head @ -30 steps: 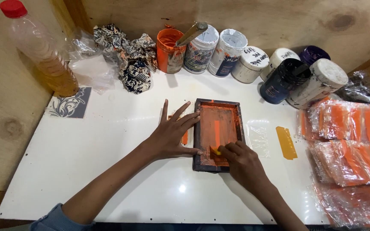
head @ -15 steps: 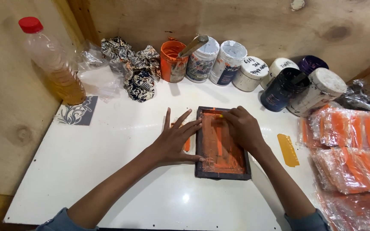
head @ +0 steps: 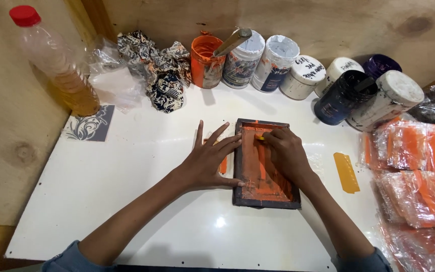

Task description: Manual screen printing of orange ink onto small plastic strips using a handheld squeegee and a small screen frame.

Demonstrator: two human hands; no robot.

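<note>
L hand (head: pixel 208 161) on frame (head: pixel 266 199) edge, R fingers (head: pixel 273 137) inside

Bright overhead light leaves a glare spot on the glossy white table (head: pixel 127 201); edges bow slightly, focus sharp.

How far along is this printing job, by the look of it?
Done, it seems: stacks of orange-printed packets lie at the right. In hand: the left hand presses flat on the small dark screen frame, steadying it, while the right hand presses a small yellow scraper at the frame's far end, over orange ink. Left: I cannot tell how many pieces remain; the piece under the frame is mostly hidden.
</note>
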